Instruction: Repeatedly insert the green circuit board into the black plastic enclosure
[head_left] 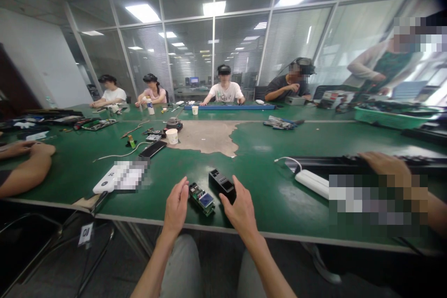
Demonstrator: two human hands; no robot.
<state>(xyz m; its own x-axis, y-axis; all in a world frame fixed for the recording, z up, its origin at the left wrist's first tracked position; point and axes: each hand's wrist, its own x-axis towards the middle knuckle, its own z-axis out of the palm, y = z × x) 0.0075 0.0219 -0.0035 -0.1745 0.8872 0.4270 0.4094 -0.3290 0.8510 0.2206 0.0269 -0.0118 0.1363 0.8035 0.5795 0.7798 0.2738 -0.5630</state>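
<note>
My left hand (176,207) rests near the front edge of the green table (265,167), fingers loosely apart, its fingertips beside a small green circuit board with a blue display (201,198). My right hand (240,208) lies on the table just right of that board, its fingers touching the near end of a black plastic casing (221,182). Neither hand lifts anything.
A white power strip with cable (310,181) lies to the right, a white device (108,180) and black phone (152,149) to the left, a paper cup (172,136) further back. Other people sit around the table; a neighbour's arm (24,167) is left, another's hand (384,164) right.
</note>
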